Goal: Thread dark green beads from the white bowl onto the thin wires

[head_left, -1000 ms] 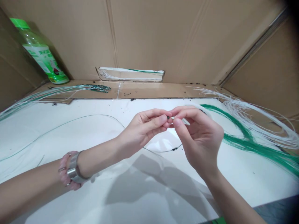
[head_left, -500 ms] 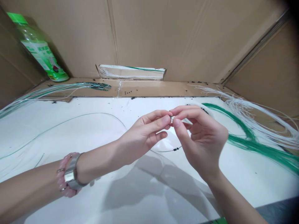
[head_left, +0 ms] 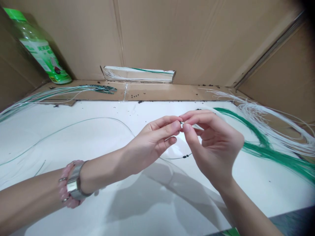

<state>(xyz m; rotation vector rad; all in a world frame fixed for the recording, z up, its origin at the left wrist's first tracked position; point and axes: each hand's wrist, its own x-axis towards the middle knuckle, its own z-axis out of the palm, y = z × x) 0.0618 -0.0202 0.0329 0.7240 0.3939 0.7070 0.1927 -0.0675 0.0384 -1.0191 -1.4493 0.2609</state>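
Observation:
My left hand (head_left: pixel 154 141), with a pink bead bracelet and a silver band at the wrist, pinches a thin green cord (head_left: pixel 181 123) between thumb and index finger. Facing it, my right hand (head_left: pixel 213 144) pinches at the same spot, fingertips nearly touching the left ones. A short light and dark bit shows in the small gap; fingers hide its details. Below the hands hangs a loop of thin cord carrying a few small black beads (head_left: pixel 185 157). To the left, a long thin green strand (head_left: pixel 73 124) curves over the white tabletop (head_left: pixel 93 141).
A green-capped bottle (head_left: pixel 40 54) stands at the back left against a cardboard wall (head_left: pixel 157 36). Beaded cords (head_left: pixel 104 89) lie at the back left. Green strands (head_left: pixel 275 155) and white strands (head_left: pixel 278 116) are bundled at right. A slot (head_left: pixel 140 74) opens in the cardboard.
My right hand has shifted very slightly to the right, and the gap between the fingertips shows a little more of the cord. Both hands keep their pinch.

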